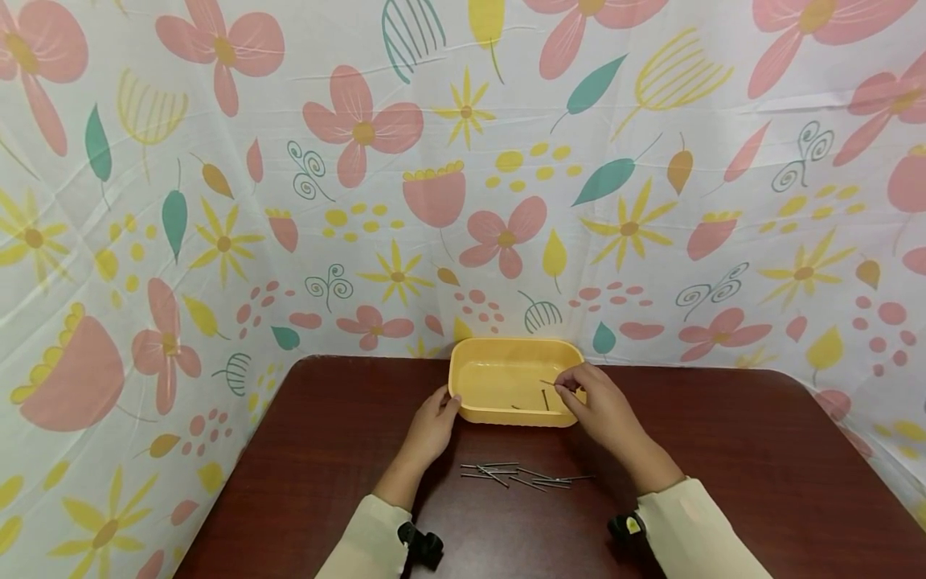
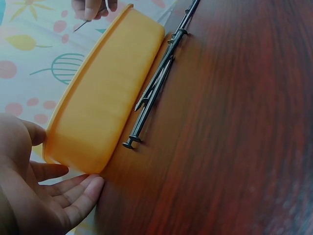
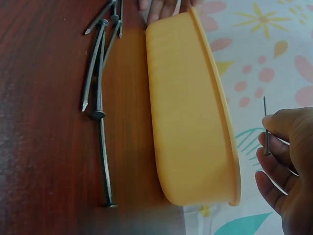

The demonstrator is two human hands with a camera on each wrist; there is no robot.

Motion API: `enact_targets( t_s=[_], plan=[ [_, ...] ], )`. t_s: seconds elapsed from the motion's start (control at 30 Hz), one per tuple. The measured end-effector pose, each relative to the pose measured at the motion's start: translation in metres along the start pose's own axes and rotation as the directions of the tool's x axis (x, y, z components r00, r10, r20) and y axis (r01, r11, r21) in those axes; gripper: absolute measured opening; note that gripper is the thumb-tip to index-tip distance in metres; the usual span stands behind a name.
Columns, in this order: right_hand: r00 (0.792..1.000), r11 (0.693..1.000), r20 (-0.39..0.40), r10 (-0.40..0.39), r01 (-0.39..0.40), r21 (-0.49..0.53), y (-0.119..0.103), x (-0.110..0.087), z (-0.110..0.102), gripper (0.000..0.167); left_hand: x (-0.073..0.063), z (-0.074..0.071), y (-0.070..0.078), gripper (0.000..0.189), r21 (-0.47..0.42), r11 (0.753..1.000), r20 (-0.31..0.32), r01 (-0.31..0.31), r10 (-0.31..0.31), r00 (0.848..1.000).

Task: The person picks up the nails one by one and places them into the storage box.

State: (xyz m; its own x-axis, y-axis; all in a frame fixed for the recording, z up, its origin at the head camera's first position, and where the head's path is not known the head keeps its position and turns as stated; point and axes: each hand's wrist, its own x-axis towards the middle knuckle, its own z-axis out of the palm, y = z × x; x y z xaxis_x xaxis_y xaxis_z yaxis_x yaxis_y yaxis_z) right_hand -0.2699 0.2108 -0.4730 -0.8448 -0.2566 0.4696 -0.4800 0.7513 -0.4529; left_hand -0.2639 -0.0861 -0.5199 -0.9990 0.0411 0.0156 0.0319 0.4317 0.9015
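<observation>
A yellow plastic tray (image 1: 506, 417) stands at the back of the table. My left hand (image 1: 428, 430) holds its left front corner, the thumb at the rim and the other fingers against the end and low edge. Over the tray's right side, my right hand (image 1: 606, 408) pinches a nail (image 3: 265, 106) between thumb and fingers. Inside the tray lies one nail (image 1: 546, 400), and part of another thin piece shows near the front wall. In front of the tray, several loose nails (image 1: 493, 476) lie in an overlapping row on the table, also seen in both wrist views.
The dark brown wooden table (image 1: 333, 450) reaches back to a white cloth (image 1: 492, 273) printed with flowers and leaves. Black wrist devices (image 1: 423, 548) are worn at the cuffs of light sleeves (image 1: 702, 531).
</observation>
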Motion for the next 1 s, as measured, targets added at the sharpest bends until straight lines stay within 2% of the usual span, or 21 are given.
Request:
enact_targets(
  t_s=[0.73,1.0],
  plan=[
    [0.997,0.998,0.047,0.061,-0.062,0.022,0.003,0.02,0.007,0.008,-0.001,0.0,0.0,0.062,-0.012,1.0,0.009,0.004,-0.003,1.0],
    [0.993,0.995,0.086,0.085,-0.09,0.049,0.001,0.022,0.005,0.068,0.001,0.002,-0.005,0.06,0.02,1.0,-0.008,-0.01,0.01,1.0]
  ],
)
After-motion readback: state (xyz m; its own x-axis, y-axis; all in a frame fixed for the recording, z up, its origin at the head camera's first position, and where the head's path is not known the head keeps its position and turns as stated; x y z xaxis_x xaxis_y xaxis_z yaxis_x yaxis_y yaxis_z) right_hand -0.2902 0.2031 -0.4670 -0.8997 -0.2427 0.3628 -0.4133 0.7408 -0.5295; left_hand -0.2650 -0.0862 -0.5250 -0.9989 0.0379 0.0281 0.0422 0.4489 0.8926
